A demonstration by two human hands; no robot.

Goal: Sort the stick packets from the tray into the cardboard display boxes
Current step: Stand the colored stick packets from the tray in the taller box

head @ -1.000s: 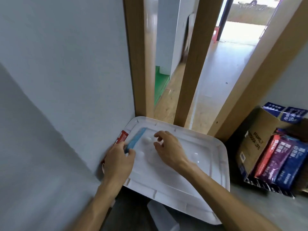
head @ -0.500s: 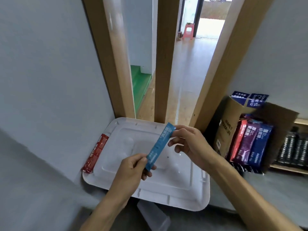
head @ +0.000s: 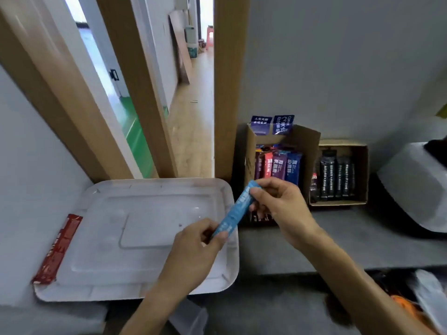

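Both hands have the blue stick packet [head: 238, 209]: left hand [head: 193, 252] fingers pinching the bottom end, right hand [head: 280, 206] fingers pinching the top, over the white tray [head: 135, 288]'s right edge.

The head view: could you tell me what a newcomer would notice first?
A blue stick packet, pinched at both ends by the left hand and right hand, slants over the right edge of the white tray. A red packet lies along the tray's left rim; two packet-filled cardboard boxes stand against the wall.
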